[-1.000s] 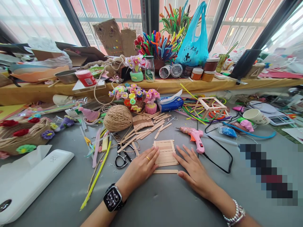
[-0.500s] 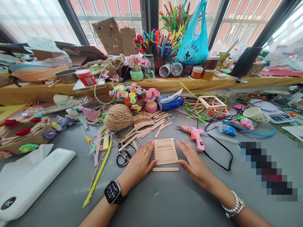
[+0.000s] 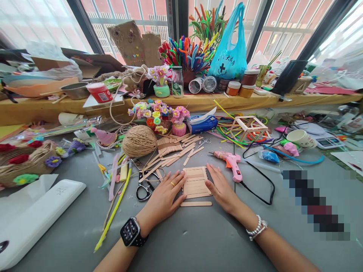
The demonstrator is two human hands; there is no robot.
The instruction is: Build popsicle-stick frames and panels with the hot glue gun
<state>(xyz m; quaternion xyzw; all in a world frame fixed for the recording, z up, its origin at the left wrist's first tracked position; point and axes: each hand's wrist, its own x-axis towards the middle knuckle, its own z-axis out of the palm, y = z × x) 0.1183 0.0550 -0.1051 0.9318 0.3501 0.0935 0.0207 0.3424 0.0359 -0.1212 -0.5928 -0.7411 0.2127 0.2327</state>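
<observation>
A flat panel of popsicle sticks point(image 3: 195, 182) lies on the grey desk point(image 3: 198, 241), and everything else is placed from it. The left hand point(image 3: 163, 196) rests flat against the panel's left edge with its fingers point(image 3: 176, 180) spread and extended, gripping nothing. The right hand point(image 3: 221, 189) lies flat against the right edge, fingers straight and together, also holding nothing. One loose stick point(image 3: 196, 203) lies crosswise just in front of the panel, between the two hands.

Just right of the panel lies a pink glue gun point(image 3: 231, 163) with its black cord point(image 3: 263, 185) looping away. Left of it are black-handled scissors point(image 3: 143, 189), and behind these a ball of twine point(image 3: 139, 141). Behind the panel a heap of loose sticks point(image 3: 176, 149) is scattered.

Farther back, a small pink pot point(image 3: 179, 128) holds pipe-cleaner flowers. On the wooden ledge point(image 3: 312, 99) beyond stand a glass bottle point(image 3: 177, 81) with pale contents, a red tub point(image 3: 99, 91) lying tilted, two clear cups point(image 3: 203, 84) on their sides, several lidded jars point(image 3: 241, 86), a vase crowded with coloured pipe cleaners point(image 3: 185, 53), and a blue plastic bag point(image 3: 229, 56). To the far right, a white paper cup point(image 3: 303, 138) lies tipped over; its inside cannot be seen.
</observation>
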